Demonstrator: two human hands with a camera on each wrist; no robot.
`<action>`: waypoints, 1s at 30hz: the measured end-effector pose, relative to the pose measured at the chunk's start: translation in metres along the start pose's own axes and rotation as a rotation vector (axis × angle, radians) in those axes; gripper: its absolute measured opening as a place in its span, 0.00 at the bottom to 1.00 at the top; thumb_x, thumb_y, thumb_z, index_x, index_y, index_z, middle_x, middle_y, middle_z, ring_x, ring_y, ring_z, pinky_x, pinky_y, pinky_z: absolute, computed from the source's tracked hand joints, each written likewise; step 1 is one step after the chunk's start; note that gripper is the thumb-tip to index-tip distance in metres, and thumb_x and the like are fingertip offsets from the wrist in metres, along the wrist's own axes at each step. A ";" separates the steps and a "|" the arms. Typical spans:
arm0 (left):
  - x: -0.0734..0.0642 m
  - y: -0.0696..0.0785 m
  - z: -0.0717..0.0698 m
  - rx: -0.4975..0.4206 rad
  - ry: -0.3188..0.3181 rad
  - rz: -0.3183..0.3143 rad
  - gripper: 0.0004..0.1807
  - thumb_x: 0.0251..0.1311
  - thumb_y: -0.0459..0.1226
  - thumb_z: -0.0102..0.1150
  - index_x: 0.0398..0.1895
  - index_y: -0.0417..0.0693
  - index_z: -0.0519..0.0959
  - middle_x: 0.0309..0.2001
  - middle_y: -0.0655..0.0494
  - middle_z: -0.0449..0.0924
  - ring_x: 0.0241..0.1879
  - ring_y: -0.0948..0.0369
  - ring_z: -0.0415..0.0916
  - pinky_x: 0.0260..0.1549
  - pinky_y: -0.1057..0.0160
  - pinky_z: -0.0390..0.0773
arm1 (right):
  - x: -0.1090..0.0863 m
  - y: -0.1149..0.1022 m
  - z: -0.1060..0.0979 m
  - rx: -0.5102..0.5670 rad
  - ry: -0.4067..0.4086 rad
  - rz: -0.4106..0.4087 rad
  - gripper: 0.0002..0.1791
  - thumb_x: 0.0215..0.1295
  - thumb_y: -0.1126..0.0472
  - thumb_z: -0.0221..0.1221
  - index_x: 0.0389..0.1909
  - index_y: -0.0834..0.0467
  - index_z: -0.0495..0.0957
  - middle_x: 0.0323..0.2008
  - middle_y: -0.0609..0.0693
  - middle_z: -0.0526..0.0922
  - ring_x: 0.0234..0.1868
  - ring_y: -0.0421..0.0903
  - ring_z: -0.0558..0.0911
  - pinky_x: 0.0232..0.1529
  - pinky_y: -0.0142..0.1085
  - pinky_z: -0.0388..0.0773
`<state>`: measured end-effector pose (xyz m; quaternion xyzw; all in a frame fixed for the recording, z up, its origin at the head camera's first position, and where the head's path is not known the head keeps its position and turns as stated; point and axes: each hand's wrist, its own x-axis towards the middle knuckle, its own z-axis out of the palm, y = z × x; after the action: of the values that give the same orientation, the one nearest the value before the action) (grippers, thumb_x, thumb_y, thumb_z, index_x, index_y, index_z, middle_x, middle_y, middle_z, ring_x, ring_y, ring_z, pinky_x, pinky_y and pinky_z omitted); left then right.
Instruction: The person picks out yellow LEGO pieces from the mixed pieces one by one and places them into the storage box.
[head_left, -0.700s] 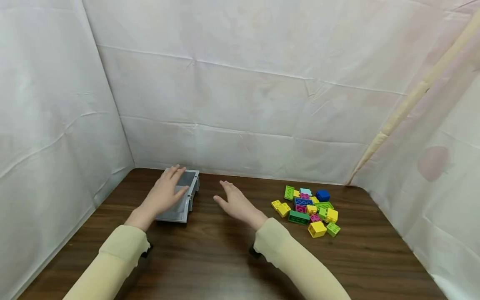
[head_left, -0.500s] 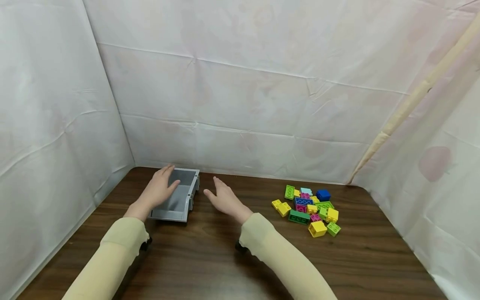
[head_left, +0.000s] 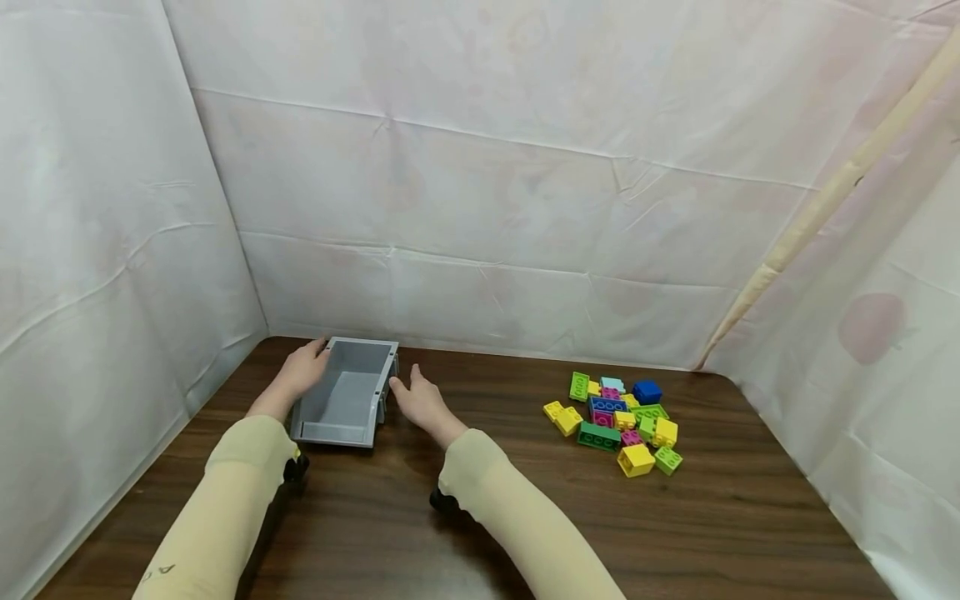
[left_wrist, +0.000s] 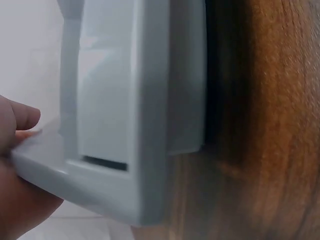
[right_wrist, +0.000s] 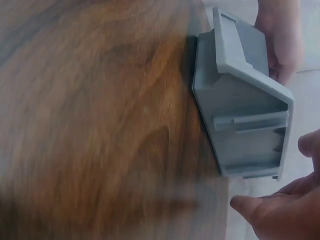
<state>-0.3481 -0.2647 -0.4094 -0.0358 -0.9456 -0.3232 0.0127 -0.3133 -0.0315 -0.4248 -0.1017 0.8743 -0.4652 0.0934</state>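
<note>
An open-fronted grey plastic storage bin sits on the left of the table, with nothing inside. My left hand holds its left rim; in the left wrist view, thumb and fingers lie on either side of that rim. My right hand is at the bin's right side, thumb toward the wall and fingers extended. In the right wrist view, a gap shows between those fingers and the ribbed side wall.
A loose cluster of toy building bricks in yellow, green, blue and pink lies on the right of the dark wooden table. White cloth hangs behind and at both sides.
My left hand has moved left from over the bin to its left rim and taken hold there. My right hand has moved left to the bin's right side. The bricks stay put.
</note>
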 end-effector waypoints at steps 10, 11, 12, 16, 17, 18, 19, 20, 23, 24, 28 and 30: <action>0.002 -0.016 0.005 -0.146 -0.018 -0.052 0.29 0.74 0.41 0.26 0.66 0.23 0.52 0.66 0.25 0.52 0.65 0.34 0.51 0.61 0.40 0.57 | 0.004 0.000 0.024 0.220 0.005 0.030 0.31 0.73 0.50 0.42 0.71 0.63 0.53 0.70 0.58 0.58 0.71 0.54 0.57 0.67 0.48 0.57; 0.002 -0.015 0.006 -0.157 -0.016 -0.055 0.29 0.74 0.41 0.27 0.66 0.23 0.52 0.66 0.25 0.52 0.65 0.34 0.51 0.61 0.40 0.57 | 0.005 0.000 0.025 0.234 0.005 0.026 0.31 0.74 0.50 0.41 0.70 0.63 0.54 0.70 0.58 0.58 0.71 0.54 0.57 0.67 0.49 0.57; 0.002 -0.014 0.006 -0.162 -0.014 -0.060 0.29 0.74 0.41 0.27 0.67 0.23 0.52 0.66 0.26 0.53 0.66 0.34 0.51 0.62 0.40 0.57 | 0.005 0.000 0.026 0.250 0.003 0.022 0.31 0.74 0.49 0.41 0.70 0.62 0.54 0.70 0.57 0.58 0.71 0.54 0.57 0.67 0.48 0.57; 0.002 -0.011 0.006 -0.169 -0.005 -0.076 0.29 0.74 0.40 0.27 0.67 0.24 0.53 0.66 0.26 0.53 0.66 0.35 0.51 0.62 0.41 0.57 | 0.006 -0.003 0.029 0.269 -0.007 0.011 0.33 0.73 0.44 0.40 0.70 0.61 0.56 0.69 0.57 0.60 0.70 0.54 0.58 0.66 0.48 0.58; 0.002 -0.010 0.007 -0.165 -0.002 -0.078 0.28 0.74 0.40 0.27 0.67 0.24 0.53 0.66 0.26 0.54 0.66 0.35 0.52 0.62 0.41 0.57 | 0.006 -0.004 0.029 0.262 -0.010 0.006 0.34 0.72 0.43 0.41 0.70 0.61 0.56 0.69 0.57 0.60 0.70 0.54 0.59 0.66 0.49 0.59; 0.002 -0.010 0.007 -0.163 -0.001 -0.081 0.29 0.74 0.40 0.27 0.67 0.24 0.53 0.66 0.27 0.54 0.66 0.35 0.52 0.62 0.41 0.57 | 0.005 -0.006 0.029 0.255 -0.012 0.002 0.35 0.72 0.43 0.42 0.70 0.62 0.55 0.69 0.57 0.60 0.70 0.54 0.59 0.66 0.48 0.59; 0.002 -0.009 0.007 -0.162 0.001 -0.083 0.29 0.74 0.40 0.27 0.67 0.24 0.53 0.66 0.27 0.54 0.66 0.36 0.52 0.62 0.41 0.57 | 0.005 -0.007 0.029 0.247 -0.013 -0.003 0.35 0.72 0.43 0.43 0.70 0.63 0.55 0.69 0.58 0.59 0.70 0.54 0.59 0.66 0.49 0.59; 0.002 -0.009 0.007 -0.158 0.004 -0.084 0.29 0.74 0.41 0.27 0.67 0.24 0.53 0.66 0.27 0.54 0.66 0.36 0.52 0.62 0.41 0.57 | 0.005 -0.007 0.029 0.238 -0.015 -0.006 0.35 0.72 0.44 0.43 0.70 0.63 0.54 0.69 0.58 0.59 0.70 0.54 0.59 0.66 0.49 0.60; 0.002 -0.009 0.008 -0.146 0.008 -0.086 0.29 0.74 0.41 0.26 0.67 0.24 0.53 0.66 0.27 0.54 0.66 0.35 0.52 0.62 0.41 0.57 | 0.004 -0.008 0.030 0.213 -0.018 -0.010 0.34 0.72 0.46 0.44 0.70 0.63 0.54 0.70 0.58 0.58 0.71 0.53 0.58 0.67 0.48 0.58; 0.002 -0.008 0.008 -0.144 0.007 -0.087 0.29 0.74 0.41 0.26 0.67 0.24 0.53 0.66 0.27 0.54 0.66 0.35 0.53 0.62 0.41 0.57 | 0.003 -0.008 0.030 0.206 -0.016 -0.012 0.34 0.72 0.46 0.44 0.70 0.63 0.54 0.70 0.58 0.58 0.71 0.53 0.58 0.67 0.47 0.58; 0.000 -0.008 0.008 -0.146 0.006 -0.095 0.29 0.74 0.40 0.26 0.67 0.24 0.53 0.66 0.27 0.54 0.66 0.35 0.53 0.62 0.41 0.57 | 0.001 -0.008 0.031 0.185 -0.016 -0.029 0.34 0.72 0.45 0.43 0.70 0.62 0.54 0.69 0.58 0.59 0.70 0.53 0.59 0.66 0.47 0.59; 0.000 -0.008 0.008 -0.151 0.005 -0.101 0.28 0.74 0.40 0.26 0.67 0.24 0.53 0.66 0.27 0.54 0.66 0.36 0.52 0.62 0.41 0.57 | 0.000 -0.009 0.031 0.186 -0.017 -0.047 0.33 0.72 0.46 0.43 0.70 0.62 0.54 0.69 0.58 0.61 0.69 0.53 0.61 0.66 0.47 0.60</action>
<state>-0.3483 -0.2661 -0.4207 0.0121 -0.9190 -0.3941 -0.0039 -0.3048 -0.0612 -0.4347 -0.1170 0.8239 -0.5456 0.0989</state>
